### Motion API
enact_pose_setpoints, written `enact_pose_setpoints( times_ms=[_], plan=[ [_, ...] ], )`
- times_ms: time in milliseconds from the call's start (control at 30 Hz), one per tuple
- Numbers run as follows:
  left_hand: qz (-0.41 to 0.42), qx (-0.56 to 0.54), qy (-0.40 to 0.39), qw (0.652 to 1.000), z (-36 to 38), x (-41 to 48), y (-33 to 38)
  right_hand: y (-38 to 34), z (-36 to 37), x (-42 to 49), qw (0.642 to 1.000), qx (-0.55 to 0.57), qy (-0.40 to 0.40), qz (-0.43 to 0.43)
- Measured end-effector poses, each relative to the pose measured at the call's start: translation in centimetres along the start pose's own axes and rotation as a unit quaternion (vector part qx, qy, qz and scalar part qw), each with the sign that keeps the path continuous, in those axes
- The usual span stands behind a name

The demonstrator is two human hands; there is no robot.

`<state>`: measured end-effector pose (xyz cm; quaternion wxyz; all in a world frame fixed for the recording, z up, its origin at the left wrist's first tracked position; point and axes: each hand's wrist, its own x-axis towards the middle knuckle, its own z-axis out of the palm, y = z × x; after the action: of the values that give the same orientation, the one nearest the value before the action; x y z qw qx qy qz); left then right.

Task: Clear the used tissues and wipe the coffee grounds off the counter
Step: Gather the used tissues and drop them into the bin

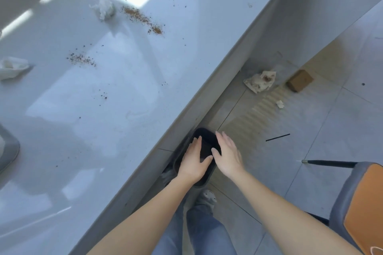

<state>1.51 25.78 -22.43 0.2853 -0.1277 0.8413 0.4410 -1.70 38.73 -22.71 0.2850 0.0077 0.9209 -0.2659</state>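
Hands (209,159) above bin (205,141), beside counter (124,109)

Daylight pours in from the far side — a blown-out white patch sits on my counter (128,93) at the far left, all detail lost there. The glossy top throws back pale reflections and a broad soft shadow near me on the left. The floor (323,130) to the right is dimmer and flatter, with a rippled streak of light across its tiles. My right hand (228,154) smears with motion blur; my left hand (191,163) is sharper. The wide lens bends the counter edge, and the corners go soft — the whole picture slightly hazy.
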Motion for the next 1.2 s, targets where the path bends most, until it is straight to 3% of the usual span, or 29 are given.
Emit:
enact_pose_setpoints(
  times_ms=[200, 300, 400, 633, 867, 1067, 1200],
  plan=[
    [0.084, 0.007, 0.102, 0.991, -2.7, -3.5, 5.8, -3.7, -6.0, -2.6, 0.989, -0.098, 0.091, -0.059],
    [0.142, -0.024, 0.156, 0.977, -4.7, -5.7, 8.6, -5.9, -9.7, -3.6, 0.978, -0.115, 0.142, -0.105],
    [0.174, 0.017, 0.204, 0.963, -7.3, -7.3, 10.7, -8.6, -13.0, -4.7, 0.969, -0.112, 0.173, -0.138],
    [0.127, 0.090, 0.274, 0.949, -14.4, -10.7, 12.2, -14.7, -16.5, -6.9, 0.947, -0.131, 0.201, -0.212],
    [0.084, 0.118, 0.351, 0.925, -20.4, -13.8, 10.0, -19.2, -13.5, -6.5, 0.940, -0.140, 0.164, -0.266],
    [0.014, 0.093, 0.383, 0.919, -25.0, -15.1, 5.9, -23.6, -12.2, -4.0, 0.940, -0.137, 0.124, -0.287],
    [-0.010, -0.042, 0.388, 0.921, -29.3, -14.0, 4.8, -27.2, -12.0, -1.3, 0.938, -0.132, 0.111, -0.302]
  ],
)
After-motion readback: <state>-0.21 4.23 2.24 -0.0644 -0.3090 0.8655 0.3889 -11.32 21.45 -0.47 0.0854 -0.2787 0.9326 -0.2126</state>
